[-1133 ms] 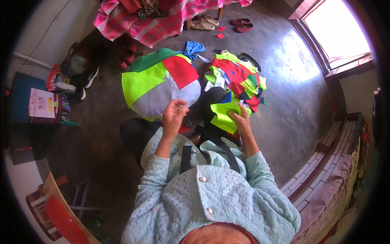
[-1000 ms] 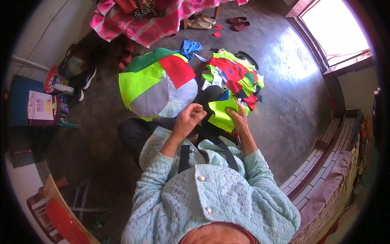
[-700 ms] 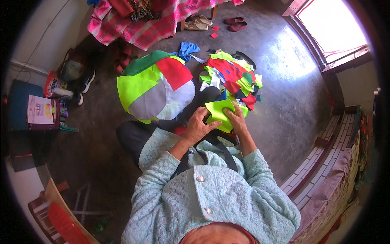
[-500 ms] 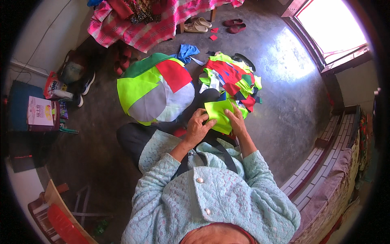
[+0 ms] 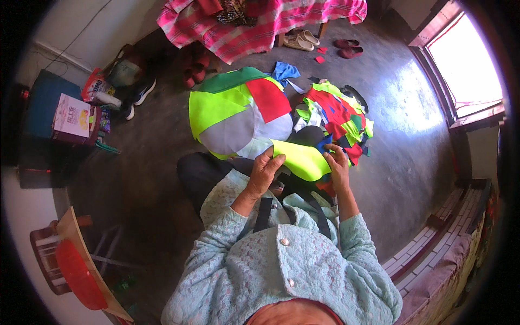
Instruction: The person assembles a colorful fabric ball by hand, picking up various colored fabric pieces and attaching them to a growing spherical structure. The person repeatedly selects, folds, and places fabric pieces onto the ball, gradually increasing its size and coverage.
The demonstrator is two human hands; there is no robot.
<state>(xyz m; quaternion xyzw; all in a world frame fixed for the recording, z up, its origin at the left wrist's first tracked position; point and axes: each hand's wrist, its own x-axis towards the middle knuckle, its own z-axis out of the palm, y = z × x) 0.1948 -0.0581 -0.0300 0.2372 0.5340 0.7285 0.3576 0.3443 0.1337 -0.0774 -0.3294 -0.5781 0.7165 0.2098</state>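
Observation:
Between my two hands a neon-yellow piece of cloth (image 5: pixel 302 160) is stretched out and sags at its lower edge. My left hand (image 5: pixel 265 169) pinches its left end between thumb and fingers. At the other end, my right hand (image 5: pixel 338 162) grips the cloth's right edge, close to a small blue scrap. Just beyond my left hand sits a large round bundle (image 5: pixel 227 130) covered in grey, neon-yellow, red and green cloth. A heap of cloth scraps (image 5: pixel 338 111) in red, neon yellow, white and black lies beyond my right hand.
A pink plaid cloth (image 5: pixel 260 32) drapes over a piece of furniture at the far side, with beige shoes (image 5: pixel 299 41) and dark red shoes (image 5: pixel 348 49) nearby. A blue cloth (image 5: pixel 284 71) lies behind the bundle. At left stands a carton (image 5: pixel 72 115); at right, a slatted bench (image 5: pixel 433 238).
My hands have moved apart, with the right one shifting rightward, and the neon-yellow cloth is now drawn out wider. The view has turned, so the surroundings appear further right.

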